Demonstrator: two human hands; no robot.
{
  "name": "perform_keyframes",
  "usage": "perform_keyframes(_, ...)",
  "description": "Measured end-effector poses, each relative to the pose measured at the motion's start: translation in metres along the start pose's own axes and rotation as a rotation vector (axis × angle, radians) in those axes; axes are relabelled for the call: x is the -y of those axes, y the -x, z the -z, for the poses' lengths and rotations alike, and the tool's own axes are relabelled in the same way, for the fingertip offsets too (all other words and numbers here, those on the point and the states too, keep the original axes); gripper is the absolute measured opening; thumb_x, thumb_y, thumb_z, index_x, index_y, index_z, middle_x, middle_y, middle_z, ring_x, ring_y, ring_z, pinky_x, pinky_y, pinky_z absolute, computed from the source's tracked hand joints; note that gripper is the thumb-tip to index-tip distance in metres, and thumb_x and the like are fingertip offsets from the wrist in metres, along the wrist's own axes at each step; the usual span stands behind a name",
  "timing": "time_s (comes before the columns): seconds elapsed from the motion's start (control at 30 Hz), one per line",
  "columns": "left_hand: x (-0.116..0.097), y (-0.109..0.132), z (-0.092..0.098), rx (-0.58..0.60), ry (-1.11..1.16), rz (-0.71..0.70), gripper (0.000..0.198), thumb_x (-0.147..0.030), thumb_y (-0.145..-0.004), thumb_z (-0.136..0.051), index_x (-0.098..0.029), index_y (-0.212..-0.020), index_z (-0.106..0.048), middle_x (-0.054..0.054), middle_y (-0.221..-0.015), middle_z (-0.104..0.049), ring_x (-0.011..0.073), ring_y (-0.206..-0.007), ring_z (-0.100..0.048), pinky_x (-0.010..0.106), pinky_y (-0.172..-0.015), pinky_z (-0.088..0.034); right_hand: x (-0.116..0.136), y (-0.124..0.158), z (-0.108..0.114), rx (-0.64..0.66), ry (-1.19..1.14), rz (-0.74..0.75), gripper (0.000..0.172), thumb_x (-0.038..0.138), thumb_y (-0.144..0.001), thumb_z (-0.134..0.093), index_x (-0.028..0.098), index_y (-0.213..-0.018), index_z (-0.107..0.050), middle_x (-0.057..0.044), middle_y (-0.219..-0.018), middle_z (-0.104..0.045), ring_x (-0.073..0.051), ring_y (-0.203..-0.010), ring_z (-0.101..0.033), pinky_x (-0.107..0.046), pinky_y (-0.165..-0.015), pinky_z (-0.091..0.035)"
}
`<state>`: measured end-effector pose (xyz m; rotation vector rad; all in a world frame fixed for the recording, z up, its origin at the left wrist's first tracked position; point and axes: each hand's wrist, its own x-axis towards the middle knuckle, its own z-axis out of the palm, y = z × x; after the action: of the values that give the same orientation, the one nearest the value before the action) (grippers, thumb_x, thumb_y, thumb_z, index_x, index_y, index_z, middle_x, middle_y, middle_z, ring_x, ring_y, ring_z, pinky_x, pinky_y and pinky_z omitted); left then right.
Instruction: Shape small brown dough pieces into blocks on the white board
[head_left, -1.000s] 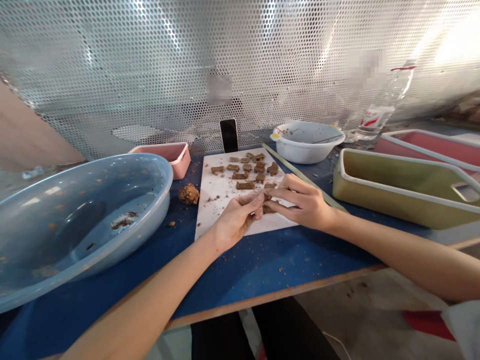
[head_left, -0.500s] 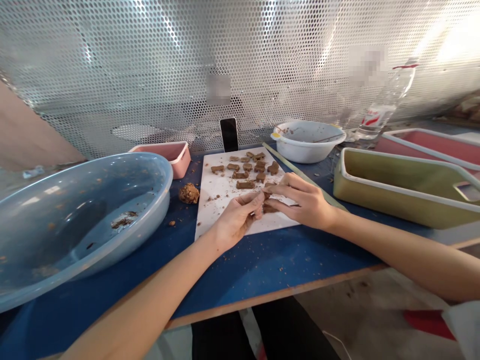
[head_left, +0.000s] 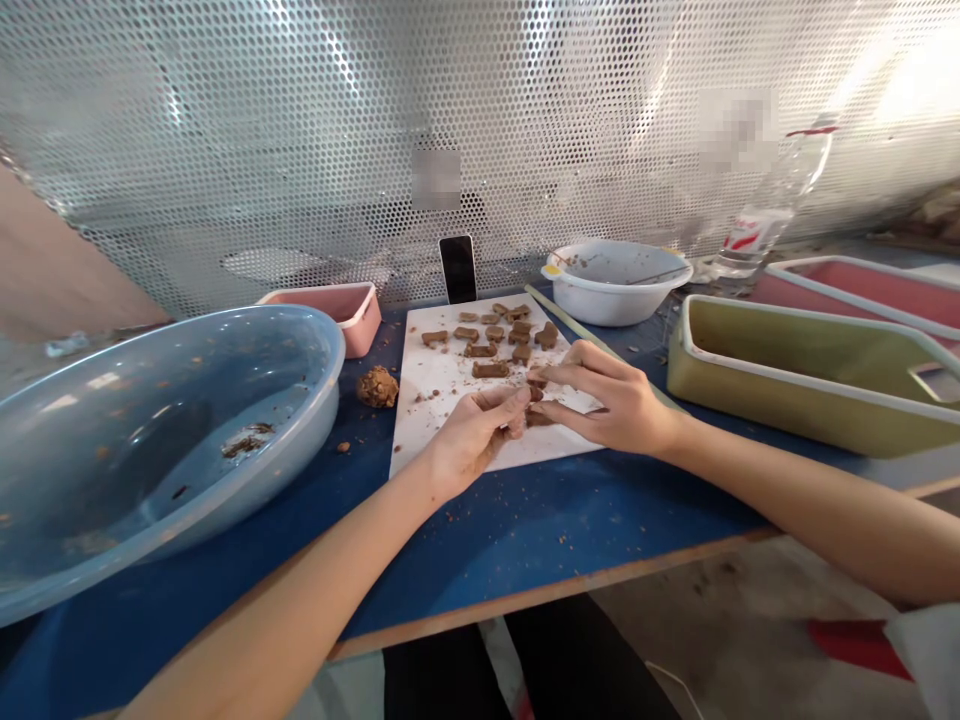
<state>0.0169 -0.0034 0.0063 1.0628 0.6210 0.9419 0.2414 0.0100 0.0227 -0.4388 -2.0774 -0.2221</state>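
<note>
Over the near part of a white board [head_left: 442, 395], my left hand [head_left: 472, 438] and my right hand [head_left: 607, 402] meet fingertip to fingertip. Both pinch a small brown clay piece [head_left: 534, 410] held between them. Several shaped brown clay pieces [head_left: 491, 340] lie in rows on the far half of the board. A rough brown clay lump [head_left: 377, 387] sits on the blue table [head_left: 480, 545] just left of the board.
A large blue basin [head_left: 150, 440] fills the left. A pink box [head_left: 352, 310], an upright phone [head_left: 458, 270], a white bowl [head_left: 611, 282], a thin stick [head_left: 592, 345] and a plastic bottle [head_left: 765, 215] stand behind. An olive tray [head_left: 810, 375] and a pink tray [head_left: 870, 290] lie right.
My right hand's fingers have shifted slightly on the clay piece, spreading a little. My left hand has hardly moved.
</note>
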Motion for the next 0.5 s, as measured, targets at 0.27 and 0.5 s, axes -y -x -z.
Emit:
perform_keyframes(0.27, -0.002, -0.001, 0.0, -0.019, -0.107, -0.035, 0.045, -0.057, -0.083, -0.095, -0.019, -0.074, -0.073, -0.001, -0.068, -0.055, 0.0124, -0.066, -0.045, 0.03, -0.068, -0.039, -0.005, -0.001, 0.004, 0.07, -0.068, 0.024, 0.036, 0.017, -0.104, -0.074, 0.027, -0.138, -0.077, -0.005, -0.098, -0.068, -0.019, -0.084, -0.068, -0.035, -0.077, -0.064)
perform_keyframes(0.5, -0.004, -0.002, 0.005, -0.275, -0.364, -0.215, 0.032, -0.043, -0.102, -0.067, -0.019, -0.084, -0.076, 0.002, -0.074, -0.056, 0.0157, -0.069, -0.049, 0.031, -0.066, -0.037, -0.026, 0.002, 0.005, 0.368, 0.011, 0.193, 0.014, 0.026, -0.11, -0.069, 0.02, -0.115, -0.082, -0.003, -0.09, -0.059, -0.018, -0.082, -0.057, -0.034, -0.078, -0.053)
